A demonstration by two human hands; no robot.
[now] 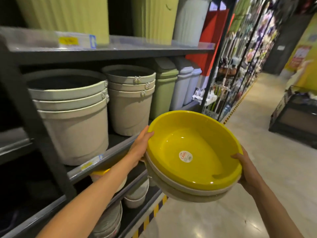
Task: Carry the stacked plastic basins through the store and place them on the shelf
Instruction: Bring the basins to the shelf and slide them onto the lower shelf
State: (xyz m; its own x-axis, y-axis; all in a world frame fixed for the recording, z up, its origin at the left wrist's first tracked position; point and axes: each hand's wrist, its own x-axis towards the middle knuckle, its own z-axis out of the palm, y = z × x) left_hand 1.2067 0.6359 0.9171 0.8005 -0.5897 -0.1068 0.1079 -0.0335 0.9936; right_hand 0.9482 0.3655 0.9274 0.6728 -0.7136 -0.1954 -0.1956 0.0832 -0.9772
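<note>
I hold a stack of plastic basins (193,152) in front of me, a yellow one on top with a round label in its bottom, and beige ones nested beneath. My left hand (139,148) grips the stack's left rim, thumb over the edge. On the right rim my right hand (247,167) grips with fingers curled over it. The stack hangs tilted above the aisle floor, just right of a dark metal shelf (109,155).
The shelf holds nested beige buckets (72,114), green and grey bins (164,93), and white bowls (135,194) on lower levels. A yellow-black striped line (154,212) runs along the shelf foot. The tiled aisle (248,134) stretches ahead; a dark display (295,115) stands at right.
</note>
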